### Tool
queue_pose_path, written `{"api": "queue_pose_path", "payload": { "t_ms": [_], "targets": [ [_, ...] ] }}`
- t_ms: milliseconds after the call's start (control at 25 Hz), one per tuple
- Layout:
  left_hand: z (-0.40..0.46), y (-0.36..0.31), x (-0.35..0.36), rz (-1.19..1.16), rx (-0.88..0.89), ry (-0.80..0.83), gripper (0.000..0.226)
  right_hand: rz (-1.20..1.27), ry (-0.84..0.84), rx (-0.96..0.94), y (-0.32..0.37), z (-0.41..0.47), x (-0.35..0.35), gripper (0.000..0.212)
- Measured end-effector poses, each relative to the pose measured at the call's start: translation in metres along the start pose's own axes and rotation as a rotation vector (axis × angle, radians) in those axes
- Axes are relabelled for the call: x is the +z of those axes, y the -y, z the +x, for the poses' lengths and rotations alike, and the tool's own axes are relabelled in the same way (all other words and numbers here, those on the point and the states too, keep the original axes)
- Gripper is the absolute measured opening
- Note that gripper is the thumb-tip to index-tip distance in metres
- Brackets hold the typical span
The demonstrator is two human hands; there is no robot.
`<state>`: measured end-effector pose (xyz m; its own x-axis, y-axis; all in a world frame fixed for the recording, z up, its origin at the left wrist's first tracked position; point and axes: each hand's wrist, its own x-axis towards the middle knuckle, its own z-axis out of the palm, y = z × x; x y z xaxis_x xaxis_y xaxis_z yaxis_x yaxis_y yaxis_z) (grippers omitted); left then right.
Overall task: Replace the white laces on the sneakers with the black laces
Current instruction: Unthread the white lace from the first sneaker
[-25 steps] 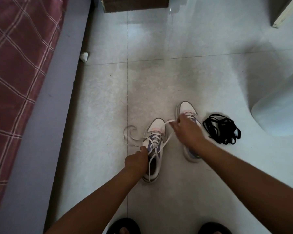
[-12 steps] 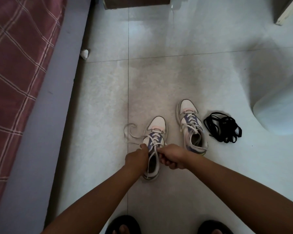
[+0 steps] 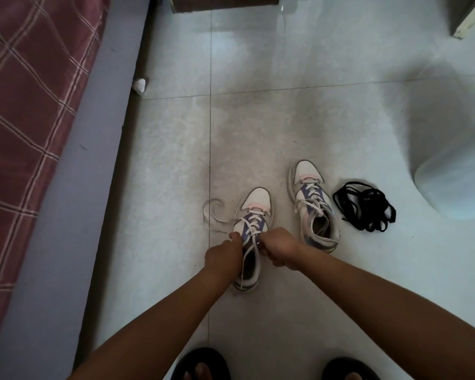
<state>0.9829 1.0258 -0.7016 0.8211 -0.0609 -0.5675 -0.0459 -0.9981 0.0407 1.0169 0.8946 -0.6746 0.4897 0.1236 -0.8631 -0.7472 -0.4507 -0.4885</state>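
White lace is what both your hands are working on, and it is still crossed through most of the eyelets of the near sneaker. Your left hand sits against that shoe's left side with the fingers curled, thumb tip up by the eyelet row; it looks to be steadying the upper so the shoe does not slide on the tiled floor, though I cannot tell whether it also pinches a strand. Your right hand is closed in a fist at the shoe's right edge, seemingly nipping the lace where it leaves an upper eyelet, a grip suited to drawing a crossing loose.

1 free end of that lace curls on the floor just beyond your left hand, which suggests the knot is already undone. Another strand runs back over the shoe's opening between your 2 wrists.

The second sneaker stands just beyond and to the right of your right hand, fully laced in white and untouched. The black laces lie in a loose tangle further right of it, within reach for threading later. By my reading you are early on: unlacing shoe 1, with neither black lace started.

Pull each crossing out evenly, or the lace may snag in an eyelet.
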Motion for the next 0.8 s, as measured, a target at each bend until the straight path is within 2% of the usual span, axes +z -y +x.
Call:
{"api": "queue_pose_path", "payload": {
  "t_ms": [80,120,200,240,280,320,440,520,560,600,680,800],
  "targets": [
    [-0.001,0.002,0.001,-0.034,0.005,-0.005,0.041,-0.115,-0.276,-0.175,0.016,0.003,-0.012,0.029],
    [-0.001,0.003,0.001,-0.049,0.003,-0.008,0.040,-0.110,-0.488,-0.251,0.028,0.007,-0.026,0.028],
    [-0.001,0.003,0.001,-0.061,0.000,-0.005,0.038,0.063,-0.866,-0.330,0.059,0.009,-0.068,0.029],
    [-0.002,0.003,0.001,-0.063,0.000,-0.004,0.038,0.171,-0.934,-0.384,0.073,0.008,-0.092,0.030],
    [-0.002,0.003,0.001,-0.066,0.000,-0.005,0.038,0.225,-0.887,-0.446,0.081,0.006,-0.108,0.032],
    [-0.003,0.003,0.000,-0.068,-0.002,-0.003,0.038,0.173,-0.782,-0.478,0.083,0.001,-0.112,0.037],
    [-0.001,0.002,-0.002,-0.079,-0.004,-0.035,0.036,-0.403,-0.461,-0.403,0.049,-0.003,-0.067,0.035],
    [-0.001,0.001,-0.006,-0.093,-0.017,-0.094,0.036,-0.650,-0.234,-0.333,0.013,-0.005,-0.021,0.055],
    [0.001,0.002,-0.008,-0.083,-0.023,-0.125,0.039,-0.709,-0.177,-0.331,-0.001,-0.003,-0.004,0.066],
    [0.003,0.002,-0.010,-0.067,-0.023,-0.138,0.042,-0.768,-0.187,-0.350,-0.011,0.000,0.008,0.070],
    [0.007,0.003,-0.012,-0.051,-0.020,-0.131,0.045,-0.899,-0.308,-0.416,-0.018,0.006,0.013,0.065],
    [0.007,0.001,-0.018,-0.146,-0.002,-0.159,0.042,-0.828,-0.348,-0.472,-0.018,0.007,0.004,0.050]
  ]
}}
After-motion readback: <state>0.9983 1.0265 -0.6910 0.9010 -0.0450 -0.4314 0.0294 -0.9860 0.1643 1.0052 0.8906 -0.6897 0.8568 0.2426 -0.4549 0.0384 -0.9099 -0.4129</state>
